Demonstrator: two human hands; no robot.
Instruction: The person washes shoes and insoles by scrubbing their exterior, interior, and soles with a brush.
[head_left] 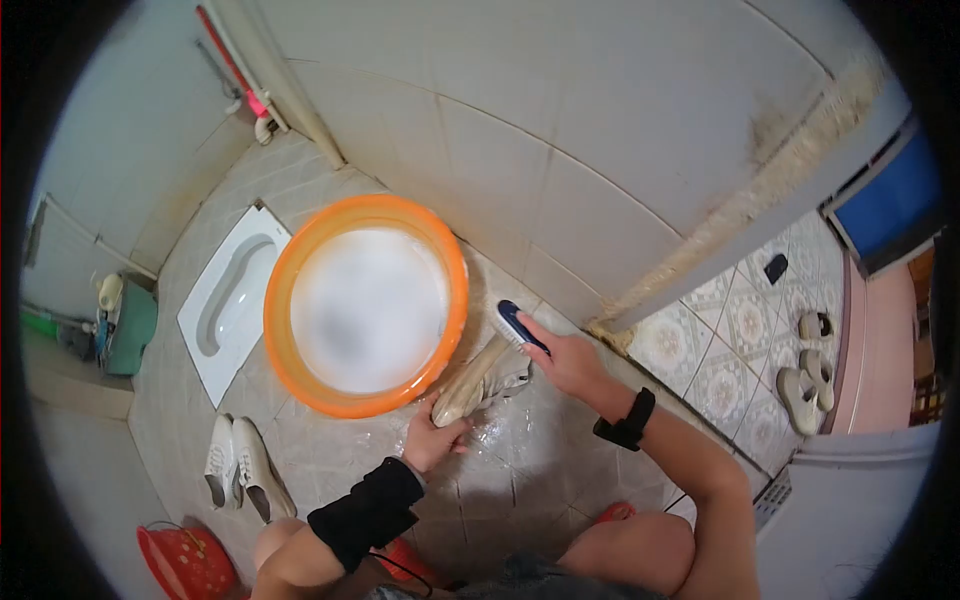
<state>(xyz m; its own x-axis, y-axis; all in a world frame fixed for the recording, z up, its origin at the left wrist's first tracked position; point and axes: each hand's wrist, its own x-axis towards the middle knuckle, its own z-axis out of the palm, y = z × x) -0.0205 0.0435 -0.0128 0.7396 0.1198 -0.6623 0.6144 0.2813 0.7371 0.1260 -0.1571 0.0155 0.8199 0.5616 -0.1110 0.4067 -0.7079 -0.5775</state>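
My left hand [435, 440] is closed on one end of a wet, light-coloured shoe [466, 388]. The shoe lies tilted beside the orange basin, low over the wet floor, with its sole side toward the basin and its laced side to the right. In my right hand [568, 362] is a scrub brush [518, 326] with a dark blue back and pale bristles. The brush is at the far end of the shoe; whether its bristles touch is hard to tell. White suds fill the orange basin [457, 275].
A white squat toilet [196, 335] is set in the floor left of the basin. Two white shoes [262, 480] stand at lower left, near a red bucket [180, 562]. A green bin [135, 330] is by the left wall. More shoes [798, 400] lie beyond the doorway sill.
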